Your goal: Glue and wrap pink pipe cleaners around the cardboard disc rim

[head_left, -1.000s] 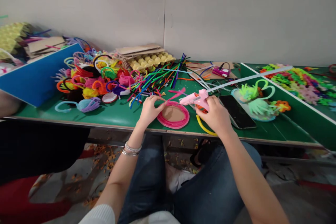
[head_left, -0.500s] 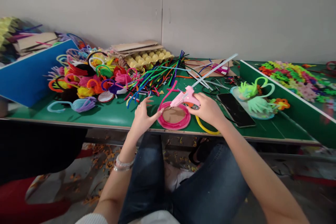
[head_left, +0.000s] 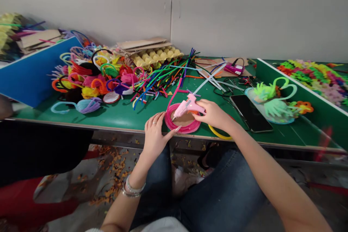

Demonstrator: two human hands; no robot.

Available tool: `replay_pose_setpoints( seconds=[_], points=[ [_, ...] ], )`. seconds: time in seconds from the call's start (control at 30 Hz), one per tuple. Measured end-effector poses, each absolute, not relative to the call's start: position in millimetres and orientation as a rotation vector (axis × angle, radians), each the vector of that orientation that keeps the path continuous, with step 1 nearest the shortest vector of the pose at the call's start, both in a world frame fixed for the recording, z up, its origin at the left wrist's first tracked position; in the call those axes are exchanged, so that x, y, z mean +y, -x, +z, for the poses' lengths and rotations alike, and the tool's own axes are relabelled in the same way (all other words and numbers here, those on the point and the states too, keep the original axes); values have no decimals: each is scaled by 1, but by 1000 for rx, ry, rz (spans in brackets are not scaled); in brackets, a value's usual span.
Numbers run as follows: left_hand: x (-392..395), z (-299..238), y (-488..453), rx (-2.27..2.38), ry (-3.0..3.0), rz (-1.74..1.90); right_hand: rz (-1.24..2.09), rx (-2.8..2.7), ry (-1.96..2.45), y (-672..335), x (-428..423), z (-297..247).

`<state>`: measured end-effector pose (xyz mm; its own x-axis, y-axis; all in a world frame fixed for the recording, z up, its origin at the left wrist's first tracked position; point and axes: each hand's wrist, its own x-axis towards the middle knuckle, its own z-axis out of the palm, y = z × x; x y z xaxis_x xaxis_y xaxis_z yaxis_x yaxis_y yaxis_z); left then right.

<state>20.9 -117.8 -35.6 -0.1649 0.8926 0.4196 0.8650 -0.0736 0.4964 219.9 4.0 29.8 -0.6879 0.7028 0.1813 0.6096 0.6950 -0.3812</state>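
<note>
My right hand [head_left: 213, 115] grips a pink glue gun [head_left: 187, 106] with a long clear glue stick out the back, its nozzle pointing down at the left rim of a cardboard disc wrapped in pink pipe cleaner [head_left: 182, 120]. This disc lies at the front edge of the green table [head_left: 122, 116]. My left hand [head_left: 156, 136] rests beside the disc's left edge, fingers extended and touching the pink coil. A loose pink pipe cleaner end rises from the coil.
A heap of coloured pipe cleaners [head_left: 160, 76] and finished loops [head_left: 89, 79] covers the left table. A yellow egg tray [head_left: 157, 56], a black phone [head_left: 250, 113], a green craft piece [head_left: 272, 98], a yellow ring [head_left: 220, 135] and a blue board [head_left: 29, 74] are around.
The glue gun has swung down and left until its nozzle meets the disc's rim. My left hand has slid down toward the table's front edge, beside the coil.
</note>
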Motion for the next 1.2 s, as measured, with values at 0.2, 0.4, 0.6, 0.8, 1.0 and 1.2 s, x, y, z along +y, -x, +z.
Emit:
replay_pose_setpoints(
  seconds=[0.2, 0.4, 0.6, 0.8, 1.0, 1.2],
  points=[
    [-118, -37, -25, 2163, -1970, 1096, 414, -2588, 1044, -220, 4, 28],
    [-117, -38, -25, 2163, -1953, 1104, 347, -2593, 1046, -220, 2, 25],
    [-117, -37, -25, 2168, -1954, 1101, 339, -2587, 1059, -219, 0, 26],
    [-118, -36, -27, 2203, -1964, 1104, 283, -2567, 1065, -221, 3, 26],
    [-118, -36, -27, 2217, -1977, 1103, 234, -2566, 1073, -222, 7, 25],
    [-117, -37, -27, 2215, -1976, 1105, 202, -2544, 1085, -221, 7, 22]
  ],
)
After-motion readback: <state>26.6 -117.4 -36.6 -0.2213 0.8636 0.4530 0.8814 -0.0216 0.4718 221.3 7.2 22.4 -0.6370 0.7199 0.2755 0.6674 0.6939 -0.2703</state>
